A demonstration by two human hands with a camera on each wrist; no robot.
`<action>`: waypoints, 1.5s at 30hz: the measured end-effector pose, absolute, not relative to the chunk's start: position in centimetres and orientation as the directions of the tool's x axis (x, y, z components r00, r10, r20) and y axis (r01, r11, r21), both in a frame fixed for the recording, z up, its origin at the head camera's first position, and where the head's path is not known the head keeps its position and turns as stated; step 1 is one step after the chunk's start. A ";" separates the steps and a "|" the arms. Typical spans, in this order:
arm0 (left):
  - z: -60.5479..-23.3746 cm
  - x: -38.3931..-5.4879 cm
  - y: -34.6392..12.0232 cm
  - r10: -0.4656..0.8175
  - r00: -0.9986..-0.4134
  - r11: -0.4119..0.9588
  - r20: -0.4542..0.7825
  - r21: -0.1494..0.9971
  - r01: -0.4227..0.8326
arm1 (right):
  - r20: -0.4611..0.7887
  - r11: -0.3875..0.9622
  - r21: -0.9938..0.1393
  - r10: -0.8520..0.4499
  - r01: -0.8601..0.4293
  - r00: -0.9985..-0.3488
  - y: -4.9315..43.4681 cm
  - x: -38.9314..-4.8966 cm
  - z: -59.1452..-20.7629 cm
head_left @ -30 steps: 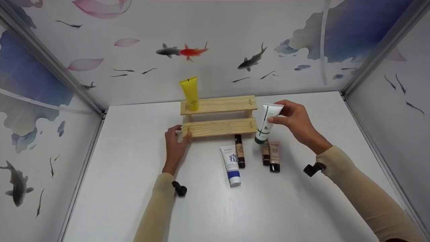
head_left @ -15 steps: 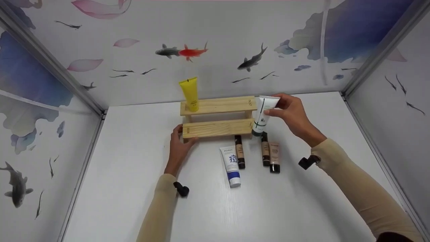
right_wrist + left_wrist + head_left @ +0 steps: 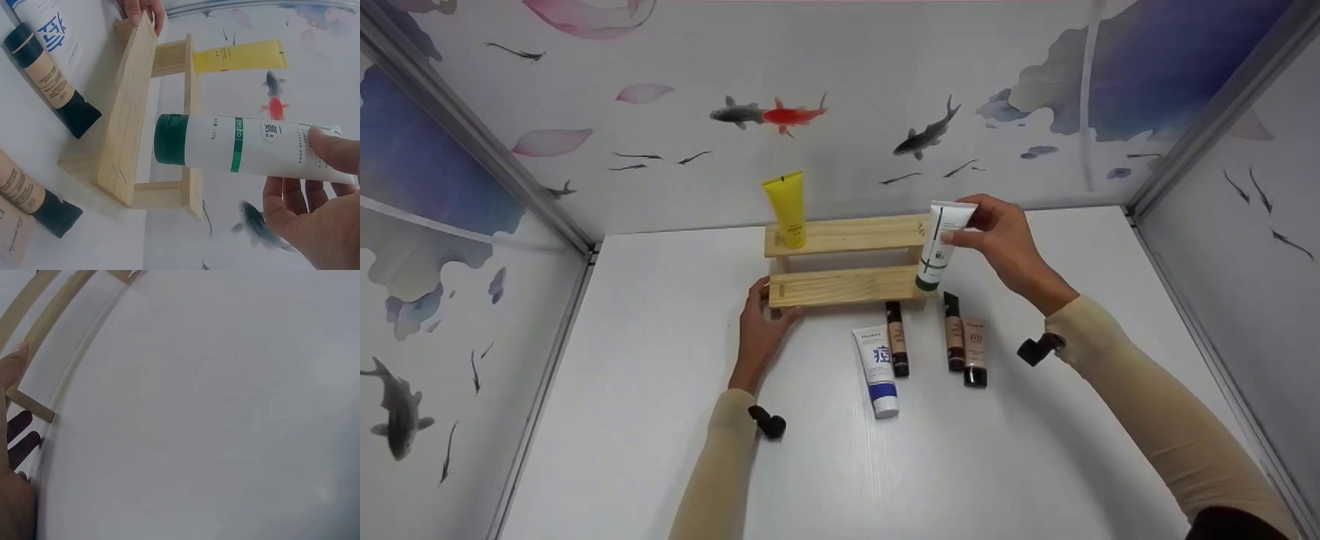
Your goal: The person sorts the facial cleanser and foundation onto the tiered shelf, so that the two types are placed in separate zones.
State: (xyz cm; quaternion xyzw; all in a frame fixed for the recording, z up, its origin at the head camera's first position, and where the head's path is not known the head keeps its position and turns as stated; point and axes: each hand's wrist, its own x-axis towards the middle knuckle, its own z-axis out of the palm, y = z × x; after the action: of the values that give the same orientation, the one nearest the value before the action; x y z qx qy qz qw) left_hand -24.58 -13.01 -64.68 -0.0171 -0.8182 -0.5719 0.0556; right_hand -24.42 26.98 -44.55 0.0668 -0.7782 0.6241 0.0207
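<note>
My right hand [image 3: 1005,244] pinches a white tube with a dark green cap [image 3: 247,146] near its flat end. The tube is held cap down, slightly tilted, over the right end of the two-step wooden rack [image 3: 847,288]; in the right wrist view it appears apart from the boards. At the rack's left end, my left hand [image 3: 761,330] grips the lower step, its thumb in front and its other fingers partly hidden behind. A yellow tube [image 3: 787,210] stands upright on the left part of the upper step.
In front of the rack lie a white and blue tube [image 3: 877,371], a slim black-capped beige tube [image 3: 897,341], a similar slim tube [image 3: 953,337] and a pinkish BB tube [image 3: 975,352]. A patterned wall [image 3: 847,45] rises behind the rack.
My right hand has carried the white tube up and left, from beside the rack to over its right end. My left hand has shifted slightly along the rack's left end.
</note>
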 end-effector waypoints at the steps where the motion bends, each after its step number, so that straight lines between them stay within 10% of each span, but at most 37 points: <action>1: -64.7 -24.6 -13.0 -0.036 -0.993 0.344 0.111 0.934 0.092 | 0.116 0.211 -0.969 -0.079 -0.130 -0.990 26.9 -24.6 -44.5; 45: -64.6 -24.5 -12.6 -0.057 -0.992 0.342 0.110 0.936 0.084 | 0.157 0.149 -0.974 -0.115 -0.173 -0.981 20.9 -29.9 -43.1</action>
State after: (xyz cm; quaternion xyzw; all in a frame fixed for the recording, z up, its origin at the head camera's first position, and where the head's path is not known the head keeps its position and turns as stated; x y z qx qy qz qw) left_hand -24.48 -12.57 -64.63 -0.0084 -0.8169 -0.5734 0.0616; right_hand -29.93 20.91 -43.09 0.0952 -0.7576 0.6454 0.0226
